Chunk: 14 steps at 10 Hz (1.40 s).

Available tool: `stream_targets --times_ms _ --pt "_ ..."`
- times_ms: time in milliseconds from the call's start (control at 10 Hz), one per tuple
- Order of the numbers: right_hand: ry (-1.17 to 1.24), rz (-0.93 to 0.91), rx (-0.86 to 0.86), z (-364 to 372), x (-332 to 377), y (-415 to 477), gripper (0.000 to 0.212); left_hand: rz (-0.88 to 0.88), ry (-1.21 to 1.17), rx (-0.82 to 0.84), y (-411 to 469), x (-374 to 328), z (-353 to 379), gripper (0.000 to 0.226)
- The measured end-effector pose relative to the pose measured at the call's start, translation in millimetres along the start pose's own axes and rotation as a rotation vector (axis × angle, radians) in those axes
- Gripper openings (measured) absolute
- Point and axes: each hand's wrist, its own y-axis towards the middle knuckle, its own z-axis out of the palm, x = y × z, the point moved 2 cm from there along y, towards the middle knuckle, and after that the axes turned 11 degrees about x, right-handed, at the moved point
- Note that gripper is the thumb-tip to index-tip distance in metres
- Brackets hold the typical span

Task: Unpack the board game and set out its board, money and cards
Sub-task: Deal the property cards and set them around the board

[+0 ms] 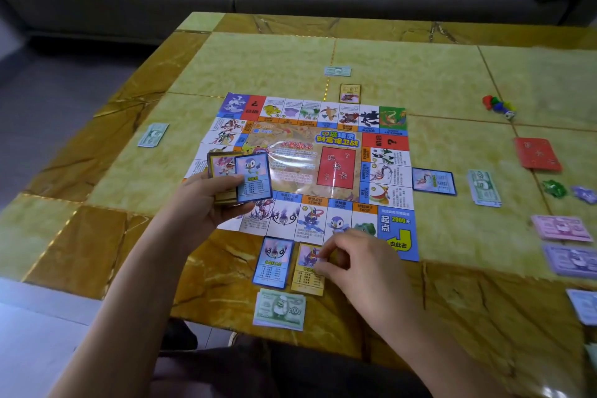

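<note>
Banknote (279,312) marked 2000, board (310,168) reading 起点

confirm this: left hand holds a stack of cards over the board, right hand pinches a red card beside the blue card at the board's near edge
The head view shows the right hand pinching a yellow card, not a red one. The left hand holds the stack of cards over the board, and the yellow card lies beside the blue card at its near edge.

A grey sofa (193,0) stands behind the yellow marble table (420,74).
</note>
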Motion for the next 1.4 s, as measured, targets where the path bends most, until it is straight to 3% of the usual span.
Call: stream_targets --times_ms 500,800,1400 --pt "0.066 0.000 0.020 9.6 0.5 5.6 0.012 0.007 -0.004 0.016 -5.6 -1.5 -1.8 0.010" --pt "-0.162 -0.180 -0.061 3.9 -12.9 -6.4 0.031 0.005 -0.009 0.027 -7.2 -1.9 -6.2 0.014" --pt "-0.229 -0.201 -0.027 14.8 -12.4 -3.6 0.035 0.010 -0.018 0.016 -8.5 -1.6 -6.8 0.014"
